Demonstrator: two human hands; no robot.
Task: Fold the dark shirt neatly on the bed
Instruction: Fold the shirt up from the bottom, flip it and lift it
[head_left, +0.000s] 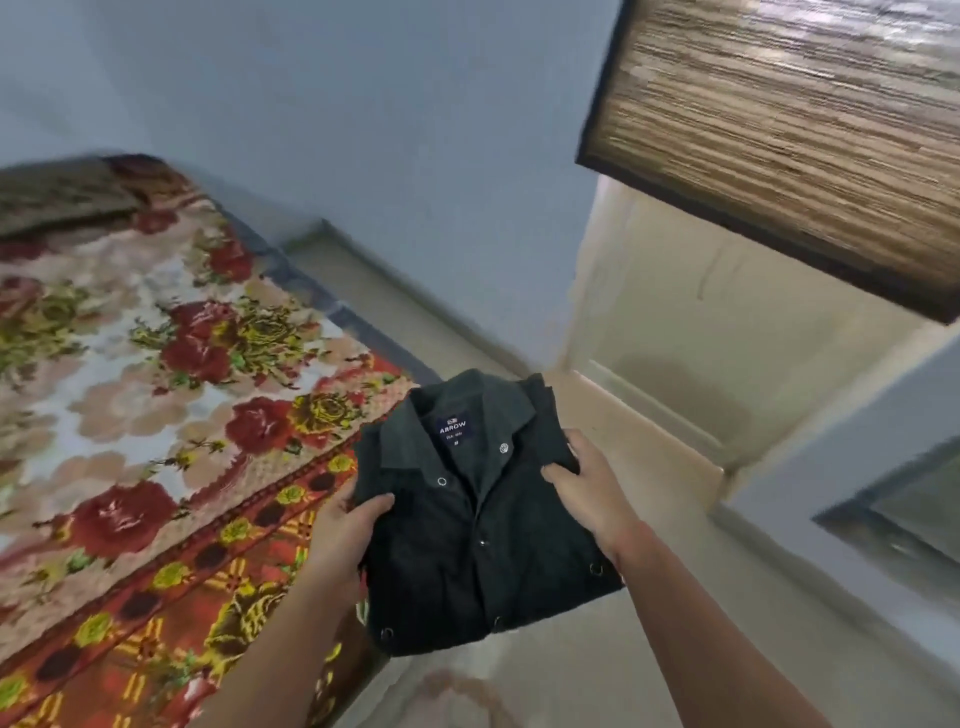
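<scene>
The dark shirt (478, 525) is folded into a compact rectangle, collar and label facing up, snaps showing down the front. I hold it in the air just off the bed's right edge, over the floor. My left hand (345, 530) grips its left side, thumb on top. My right hand (587, 483) grips its right side near the collar. The bed (130, 395) with a flowered red, cream and yellow cover lies to the left.
A pale tiled floor (649, 597) runs to the right of the bed. A blue-grey wall (415, 156) stands behind. A wood-grain door or panel (805, 130) hangs at the upper right above a doorway. A dark patterned pillow (67, 192) lies at the bed's far end.
</scene>
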